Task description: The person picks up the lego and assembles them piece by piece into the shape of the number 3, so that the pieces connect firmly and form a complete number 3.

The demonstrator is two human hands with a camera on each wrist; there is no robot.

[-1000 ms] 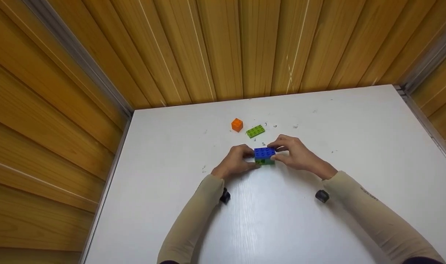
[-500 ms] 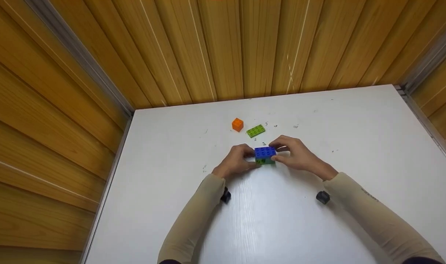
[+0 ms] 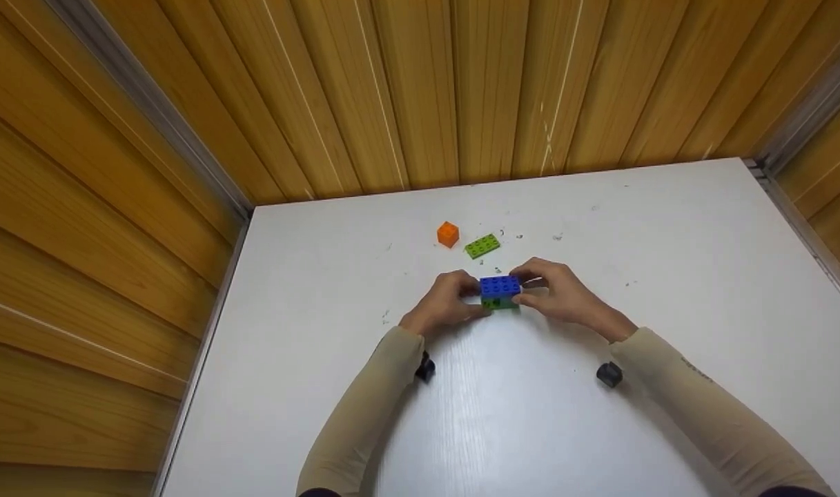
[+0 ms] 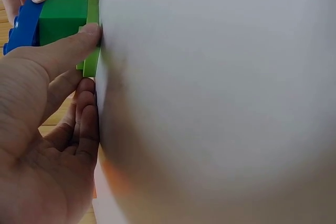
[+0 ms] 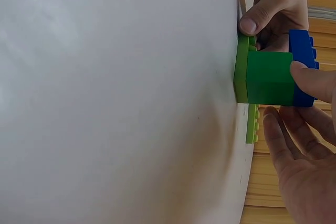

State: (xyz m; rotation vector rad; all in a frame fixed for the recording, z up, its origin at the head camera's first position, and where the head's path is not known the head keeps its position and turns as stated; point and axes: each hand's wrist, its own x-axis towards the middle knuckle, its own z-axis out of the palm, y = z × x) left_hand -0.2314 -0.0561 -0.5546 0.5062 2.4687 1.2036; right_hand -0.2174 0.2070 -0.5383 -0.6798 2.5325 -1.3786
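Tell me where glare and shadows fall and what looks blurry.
Head view: glare streaks the white tabletop between the sleeves; left wrist: soft shadow, blurry orange smudge, green block fairly crisp; right wrist: pale glare upper left, soft brownish shadow lower down.

- So the left forearm (image 3: 364, 407) and right forearm (image 3: 716, 411), both sleeved, angle inward from the bottom of the head view
- Left hand (image 3: 447, 301) is pinching, thumb (image 4: 73, 45) pretty straight, some fingers (image 4: 87, 124) curled
- Right hand (image 3: 558, 293) is pinching too, thumb opposite the fingers
- Hands face each other, close, small gap between
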